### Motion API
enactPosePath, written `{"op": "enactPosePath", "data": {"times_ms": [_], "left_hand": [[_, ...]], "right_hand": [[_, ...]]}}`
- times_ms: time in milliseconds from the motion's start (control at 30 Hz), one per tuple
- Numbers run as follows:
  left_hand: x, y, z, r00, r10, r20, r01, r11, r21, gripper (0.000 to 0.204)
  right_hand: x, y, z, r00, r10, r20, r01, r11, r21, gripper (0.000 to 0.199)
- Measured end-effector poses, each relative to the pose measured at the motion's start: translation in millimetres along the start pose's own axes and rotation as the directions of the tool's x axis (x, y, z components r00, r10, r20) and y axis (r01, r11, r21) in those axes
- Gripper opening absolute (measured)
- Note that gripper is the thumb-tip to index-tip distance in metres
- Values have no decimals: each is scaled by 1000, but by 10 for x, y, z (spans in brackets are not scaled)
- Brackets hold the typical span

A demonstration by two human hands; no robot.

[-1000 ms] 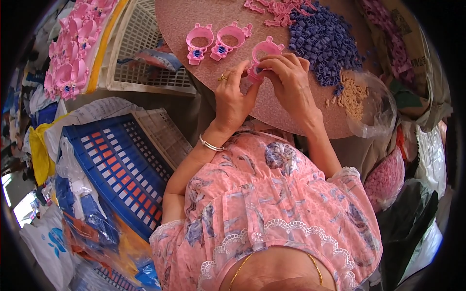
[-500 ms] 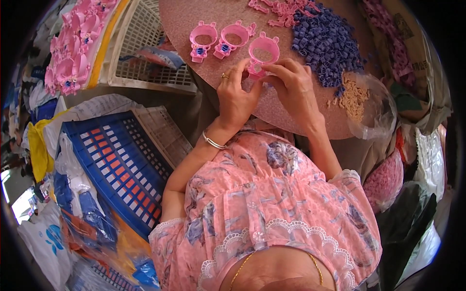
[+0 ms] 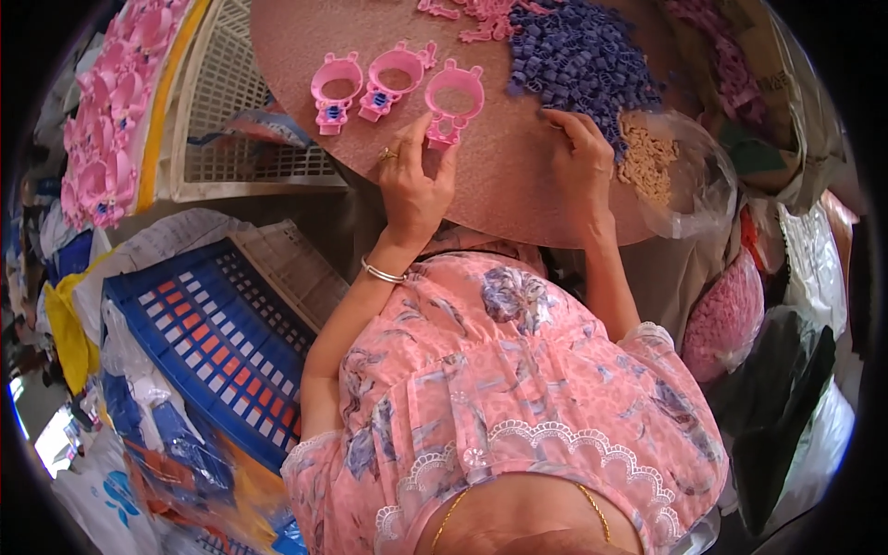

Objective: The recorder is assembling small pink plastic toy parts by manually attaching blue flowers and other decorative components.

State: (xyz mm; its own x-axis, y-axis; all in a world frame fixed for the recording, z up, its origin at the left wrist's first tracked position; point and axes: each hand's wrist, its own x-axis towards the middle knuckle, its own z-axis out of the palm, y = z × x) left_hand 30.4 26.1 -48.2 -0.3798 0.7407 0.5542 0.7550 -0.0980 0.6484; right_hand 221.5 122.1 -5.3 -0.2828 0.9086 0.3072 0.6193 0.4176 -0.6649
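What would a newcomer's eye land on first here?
Most likely the heap of small blue pieces, at the table's far side, right of centre. Next, the pink ring-shaped part held in the left hand, with two similar pink parts on its left.

We hold a pink plastic ring (image 3: 452, 115) by its narrow foot in our left hand (image 3: 435, 148), near the front-left edge of the counter (image 3: 513, 180), its two small ears toward the far edge. Small blue pieces (image 3: 578, 65) lie loosely heaped toward the counter's right edge, just beside our right hand (image 3: 583, 162).
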Motion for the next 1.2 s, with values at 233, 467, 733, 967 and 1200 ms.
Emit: {"op": "enactPosePath", "data": {"times_ms": [233, 467, 733, 967, 1200], "left_hand": [[28, 42, -11, 997, 20, 77, -30, 991, 130, 47], [61, 85, -24, 998, 47, 50, -54, 988, 148, 50], [-6, 45, 21, 1000, 8, 21, -8, 1000, 24, 44], [-38, 41, -19, 1000, -21, -7, 20, 993, -117, 43], [-27, 66, -70, 997, -80, 14, 81, 978, -190, 49]], "right_hand": [[321, -167, 329, 970, -237, -48, 208, 918, -337, 29], [370, -133, 366, 953, -297, 63, 302, 906, -298, 27], [175, -395, 399, 922, -345, 174, 341, 938, 56, 30], [188, -448, 405, 921, -339, 191, 342, 940, 19, 28], [190, -429, 339, 928, -297, 227, 293, 955, 51, 31]]}}
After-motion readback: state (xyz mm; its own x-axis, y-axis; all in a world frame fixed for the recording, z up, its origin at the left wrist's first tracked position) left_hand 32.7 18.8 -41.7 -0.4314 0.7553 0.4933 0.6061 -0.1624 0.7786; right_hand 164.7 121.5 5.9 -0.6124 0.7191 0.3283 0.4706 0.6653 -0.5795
